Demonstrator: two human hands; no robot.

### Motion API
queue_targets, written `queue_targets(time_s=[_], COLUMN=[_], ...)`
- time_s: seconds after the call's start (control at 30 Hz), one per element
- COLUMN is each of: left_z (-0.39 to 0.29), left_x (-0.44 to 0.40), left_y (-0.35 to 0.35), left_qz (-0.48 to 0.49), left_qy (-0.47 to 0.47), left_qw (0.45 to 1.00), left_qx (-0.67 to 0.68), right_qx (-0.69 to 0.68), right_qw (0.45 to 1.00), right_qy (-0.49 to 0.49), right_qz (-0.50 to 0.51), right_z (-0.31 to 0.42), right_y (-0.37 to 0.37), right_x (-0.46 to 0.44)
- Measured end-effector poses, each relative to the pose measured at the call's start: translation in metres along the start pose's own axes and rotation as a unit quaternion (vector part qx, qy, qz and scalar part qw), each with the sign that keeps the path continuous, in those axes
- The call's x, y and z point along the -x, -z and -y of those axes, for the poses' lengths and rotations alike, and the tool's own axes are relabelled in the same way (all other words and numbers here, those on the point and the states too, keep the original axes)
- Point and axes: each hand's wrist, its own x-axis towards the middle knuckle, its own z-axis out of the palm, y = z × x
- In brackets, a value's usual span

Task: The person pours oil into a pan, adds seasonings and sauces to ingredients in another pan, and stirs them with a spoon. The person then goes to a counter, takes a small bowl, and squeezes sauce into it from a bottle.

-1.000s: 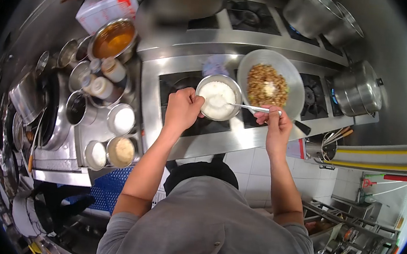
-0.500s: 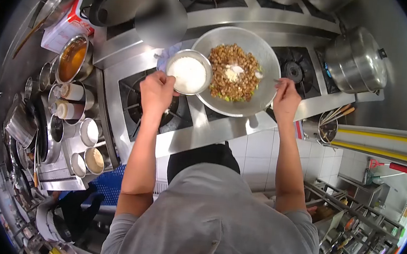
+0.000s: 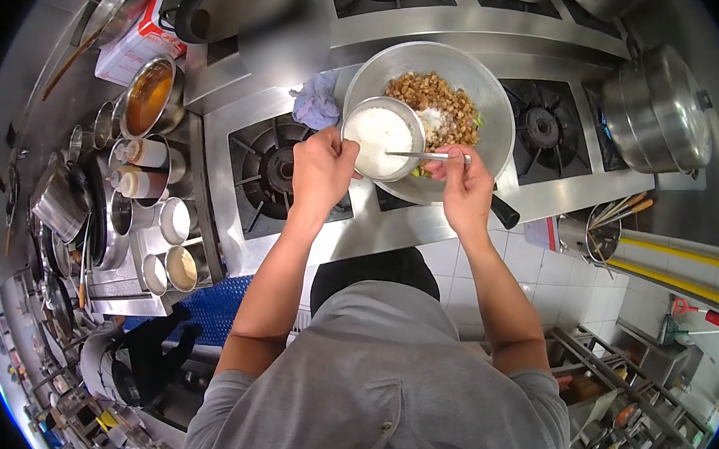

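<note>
My left hand (image 3: 323,166) grips the rim of a small metal bowl (image 3: 419,136) filled with white powder (image 3: 381,138). In my right hand (image 3: 466,189) is a metal spoon (image 3: 421,155), its tip dipped into the powder. The small bowl is held over the left edge of a wide wok (image 3: 498,125), whose black handle (image 3: 505,212) points toward me. Inside the wok lie brown diced pieces (image 3: 431,88) with a little white powder on top and some green bits, partly hidden by the small bowl and my right hand.
A gas burner (image 3: 275,167) is left of the wok, another (image 3: 543,125) right of it. A bluish cloth (image 3: 315,101) lies behind the left burner. Sauce bottles (image 3: 145,153) and seasoning tubs (image 3: 175,221) stand at left, a lidded pot (image 3: 656,114) at right.
My right hand has come from the wok's right side to the small bowl, bringing the spoon into its powder. The small bowl now covers more of the wok's left side.
</note>
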Motion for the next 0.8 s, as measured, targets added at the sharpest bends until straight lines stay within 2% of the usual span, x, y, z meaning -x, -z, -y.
queue_targets(time_s=[0.3, 0.4, 0.47, 0.53, 0.6, 0.63, 0.67, 0.73, 0.77, 0.8], left_z=[0.012, 0.013, 0.018, 0.029, 0.030, 0.032, 0.034, 0.039, 0.040, 0.039], left_x=[-0.006, -0.005, -0.003, -0.004, -0.001, -0.001, 0.000, 0.008, 0.008, 0.011], left_y=[-0.003, -0.001, 0.002, 0.007, 0.015, 0.019, 0.021, 0.021, 0.023, 0.024], left_qz=[0.003, -0.024, -0.043, -0.057, -0.072, -0.075, -0.077, -0.075, -0.078, -0.082], left_qy=[0.037, 0.050, 0.047, 0.054, 0.060, 0.064, 0.069, 0.066, 0.058, 0.064], left_qw=[0.999, 0.997, 0.997, 0.996, 0.995, 0.995, 0.995, 0.995, 0.995, 0.995], left_qx=[0.037, 0.057, 0.035, 0.048, 0.024, 0.019, 0.014, 0.012, 0.010, 0.008], right_qx=[-0.038, -0.058, -0.087, -0.090, -0.032, 0.087, 0.088, 0.316, 0.258, 0.257], right_qw=[0.999, 0.998, 0.992, 0.991, 0.992, 0.986, 0.986, 0.933, 0.955, 0.956], right_qy=[0.025, 0.024, 0.093, 0.087, 0.098, 0.127, 0.126, 0.134, 0.078, 0.077], right_qz=[0.006, 0.000, -0.024, -0.039, -0.078, -0.067, -0.063, -0.109, -0.122, -0.115], right_z=[0.022, 0.035, 0.035, 0.029, 0.015, 0.002, -0.006, -0.017, -0.006, 0.003], right_y=[0.031, 0.044, 0.055, 0.063, 0.069, 0.070, 0.073, 0.078, 0.078, 0.077], right_x=[-0.018, -0.021, -0.023, -0.023, -0.025, -0.028, -0.027, -0.024, -0.018, -0.013])
